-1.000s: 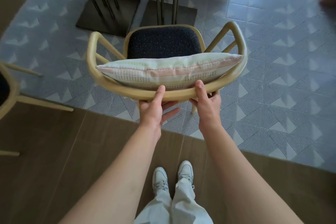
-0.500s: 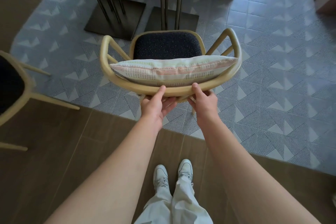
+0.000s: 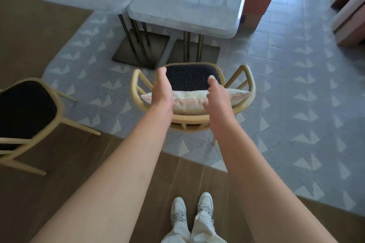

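My two hands have left the backrest (image 3: 189,122), left hand (image 3: 162,92) and right hand (image 3: 217,102) spread, holding nothing, over one cushion (image 3: 189,102) on the chair (image 3: 193,80) at twelve o'clock, second chair (image 3: 25,108) at nine, two tables (image 3: 183,16) beyond.

chair and pillow

a chair (image 3: 188,122) with a pale yellow curved frame and a dark speckled seat stands upright on the patterned grey floor (image 3: 296,104), facing a white table (image 3: 183,19); a pale striped pillow (image 3: 187,102) stands on edge on the seat, against the backrest
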The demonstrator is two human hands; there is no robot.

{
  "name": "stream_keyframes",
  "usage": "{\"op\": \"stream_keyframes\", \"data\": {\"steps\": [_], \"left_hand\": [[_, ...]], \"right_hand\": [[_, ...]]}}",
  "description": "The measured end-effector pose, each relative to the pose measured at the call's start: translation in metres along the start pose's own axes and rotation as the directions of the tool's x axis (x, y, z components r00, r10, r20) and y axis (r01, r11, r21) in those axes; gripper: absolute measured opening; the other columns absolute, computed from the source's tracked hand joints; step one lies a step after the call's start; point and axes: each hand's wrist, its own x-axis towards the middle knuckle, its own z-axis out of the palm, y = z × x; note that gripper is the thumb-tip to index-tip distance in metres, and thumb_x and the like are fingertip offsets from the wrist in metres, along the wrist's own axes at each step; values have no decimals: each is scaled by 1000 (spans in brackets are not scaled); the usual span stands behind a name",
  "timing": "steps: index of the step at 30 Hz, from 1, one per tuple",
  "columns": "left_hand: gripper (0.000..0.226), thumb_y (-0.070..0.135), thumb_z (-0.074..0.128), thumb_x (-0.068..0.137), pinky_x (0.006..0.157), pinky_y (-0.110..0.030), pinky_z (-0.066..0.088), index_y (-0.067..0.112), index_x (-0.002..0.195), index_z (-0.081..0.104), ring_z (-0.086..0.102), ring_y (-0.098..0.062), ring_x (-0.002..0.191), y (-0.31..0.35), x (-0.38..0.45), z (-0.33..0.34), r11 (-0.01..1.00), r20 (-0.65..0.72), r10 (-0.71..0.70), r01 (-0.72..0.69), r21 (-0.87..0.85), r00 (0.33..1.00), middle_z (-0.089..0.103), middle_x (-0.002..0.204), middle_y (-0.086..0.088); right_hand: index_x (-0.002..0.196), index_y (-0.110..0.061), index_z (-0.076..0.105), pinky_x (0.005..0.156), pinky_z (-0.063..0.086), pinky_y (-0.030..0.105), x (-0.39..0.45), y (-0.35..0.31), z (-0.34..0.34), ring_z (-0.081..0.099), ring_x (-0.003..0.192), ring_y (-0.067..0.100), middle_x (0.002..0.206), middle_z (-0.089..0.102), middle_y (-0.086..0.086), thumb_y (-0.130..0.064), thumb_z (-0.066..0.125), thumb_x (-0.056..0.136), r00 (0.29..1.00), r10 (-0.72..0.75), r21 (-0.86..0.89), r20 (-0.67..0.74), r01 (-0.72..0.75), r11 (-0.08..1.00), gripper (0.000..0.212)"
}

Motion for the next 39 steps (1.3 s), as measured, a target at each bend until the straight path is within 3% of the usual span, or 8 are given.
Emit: {"op": "stream_keyframes", "data": {"steps": [2,4,9,14,22,31,34,39], "left_hand": [[63,57,34,102,102,-39,43,16,147,48,56,-17,120,34,-12,3,994,61,109,-110,23,992,57,135,-2],[65,59,29,102,119,-46,28,19,153,42,42,-21,141,64,-28,5,978,100,206,-210,20,973,42,156,-5],[73,67,19,100,123,-49,16,23,157,34,28,-25,151,135,-74,12,935,189,349,-353,-9,918,27,166,-6],[76,69,16,99,122,-52,14,24,159,30,27,-26,152,196,-121,19,879,198,473,-476,-35,859,25,166,-5],[76,70,14,100,123,-56,10,26,159,29,27,-27,152,220,-167,50,819,296,558,-571,-49,775,24,167,-6],[77,69,15,100,123,-56,12,22,159,28,29,-30,151,224,-147,122,874,514,437,-484,-47,738,23,167,-9],[76,68,15,100,123,-55,13,21,159,29,29,-30,151,226,-143,151,890,603,383,-455,-38,699,23,167,-8],[76,67,14,101,121,-54,13,21,160,27,28,-29,151,220,-150,203,913,757,274,-409,-10,593,22,167,-9]], "right_hand": [[146,-23,47,113,37,42,-11,-33,7,45,133,16,142,51,-6,-51,39,103,993,-105,-24,58,107,994,52],[150,-24,43,116,32,41,-24,-64,12,39,140,16,153,44,-5,-54,36,103,976,-187,-19,110,190,982,56],[153,-22,38,120,27,45,-61,-146,15,34,145,19,158,39,-1,-58,36,101,927,-326,36,186,325,945,63],[155,-19,33,122,23,46,-105,-222,9,35,145,17,158,39,4,-55,30,104,842,-464,88,275,458,884,62],[157,-19,30,122,22,48,-146,-274,-17,41,138,13,159,38,2,-61,24,103,762,-586,113,275,580,807,68],[155,-12,34,119,30,44,-127,-291,-76,49,128,15,154,44,7,-56,26,104,789,-615,91,8,611,786,67],[142,-11,49,107,42,36,-119,-293,-95,57,116,15,133,61,6,-54,24,105,789,-606,76,-100,613,786,62],[153,-19,39,120,26,51,-115,-281,-128,46,136,20,140,56,1,-63,25,102,751,-553,61,-360,610,790,69]]}}
